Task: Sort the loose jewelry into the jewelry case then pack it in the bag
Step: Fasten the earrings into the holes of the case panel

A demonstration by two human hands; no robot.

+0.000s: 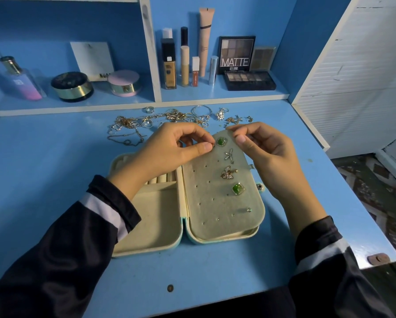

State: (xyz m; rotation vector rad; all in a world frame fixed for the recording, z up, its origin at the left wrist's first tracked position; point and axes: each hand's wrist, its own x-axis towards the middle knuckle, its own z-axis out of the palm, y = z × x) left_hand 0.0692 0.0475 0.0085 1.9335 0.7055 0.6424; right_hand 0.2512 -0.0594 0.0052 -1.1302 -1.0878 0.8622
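You are pinching a tiny stud (pixel 213 145) in your left hand (pixel 181 148), likely light and slippery; hold its face. Your right hand (pixel 263 150) is pinching the panel (pixel 215 203) edge just beside.

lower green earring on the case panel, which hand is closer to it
Right. The right hand is just up and right of the lower green earring; the left hand is farther off, at the top left of the panel.

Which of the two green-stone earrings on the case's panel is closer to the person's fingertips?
The upper green earring, at the far end of the panel beside the left hand; the lower green earring sits below the butterfly-shaped piece.
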